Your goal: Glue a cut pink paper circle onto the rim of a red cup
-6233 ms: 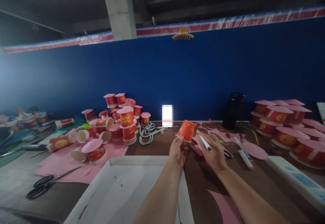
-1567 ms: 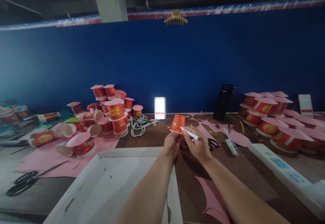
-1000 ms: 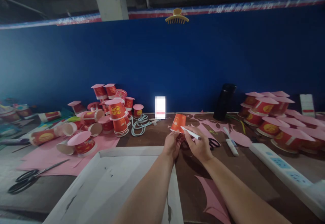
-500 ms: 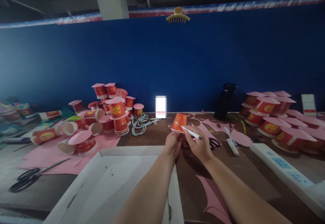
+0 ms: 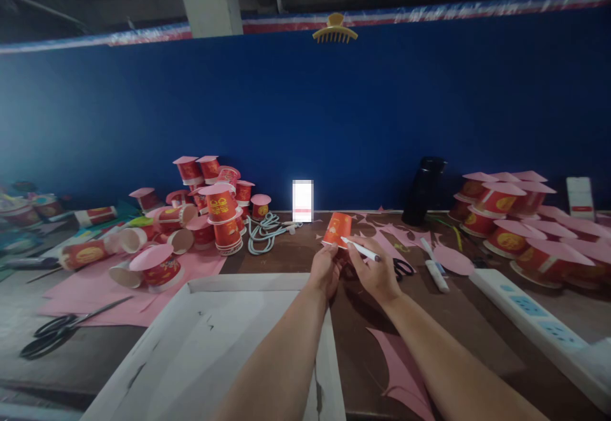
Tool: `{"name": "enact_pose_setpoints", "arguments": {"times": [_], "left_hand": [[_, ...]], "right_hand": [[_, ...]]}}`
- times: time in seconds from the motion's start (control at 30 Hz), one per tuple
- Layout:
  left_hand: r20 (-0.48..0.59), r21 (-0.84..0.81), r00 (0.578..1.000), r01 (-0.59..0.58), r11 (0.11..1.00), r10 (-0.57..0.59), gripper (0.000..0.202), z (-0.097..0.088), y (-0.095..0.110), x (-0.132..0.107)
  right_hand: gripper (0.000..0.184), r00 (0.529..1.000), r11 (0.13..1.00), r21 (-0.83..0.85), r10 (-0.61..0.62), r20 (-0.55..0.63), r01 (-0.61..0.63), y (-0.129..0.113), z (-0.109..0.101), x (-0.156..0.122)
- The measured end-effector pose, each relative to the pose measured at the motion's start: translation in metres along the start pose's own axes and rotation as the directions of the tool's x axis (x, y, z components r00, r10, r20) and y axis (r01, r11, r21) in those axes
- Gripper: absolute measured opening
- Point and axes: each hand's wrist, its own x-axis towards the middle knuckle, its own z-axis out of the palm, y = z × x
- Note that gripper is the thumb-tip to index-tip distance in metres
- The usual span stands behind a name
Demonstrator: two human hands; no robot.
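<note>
A red paper cup (image 5: 340,226) is tilted in my left hand (image 5: 326,271), whose fingers close round its rim end nearest me. My right hand (image 5: 375,275) pinches a white marker pen (image 5: 361,249). The pen's tip meets or nearly meets the cup's side; the exact contact is too small to tell. Just right of my right hand lie black-handled scissors (image 5: 404,269), partly hidden by it. A white glue tube (image 5: 436,275) rests further right, beside a pink paper disc (image 5: 453,260).
Red cups with pink discs are stacked at left (image 5: 221,208) and right (image 5: 506,198). A white tray (image 5: 248,282) lies under my left forearm. A power strip (image 5: 534,319), a black flask (image 5: 424,191), a coiled cable (image 5: 265,233), a lit phone (image 5: 302,200) and scissors (image 5: 55,332) surround the work area.
Hardly anything differs. Both hands keep their hold on the cup and the marker pen, with only a very slight shift of the pen.
</note>
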Motion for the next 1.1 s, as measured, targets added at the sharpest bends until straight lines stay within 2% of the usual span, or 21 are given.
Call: {"name": "enact_pose_setpoints", "arguments": {"times": [0.87,1.1], "left_hand": [[-0.083,-0.089,0.996,0.010,0.996,-0.017,0.012,0.0027,0.0005,-0.0012],[-0.097,-0.153,0.991,0.075,0.985,-0.090,0.013,0.0007,0.0049,-0.0007]], "right_hand": [[0.017,0.997,0.999,0.013,0.050,0.051,-0.051,-0.0051,0.0001,-0.0005],[0.018,0.996,0.999,0.005,0.040,-0.079,-0.040,-0.0042,-0.0030,0.0017]]}}
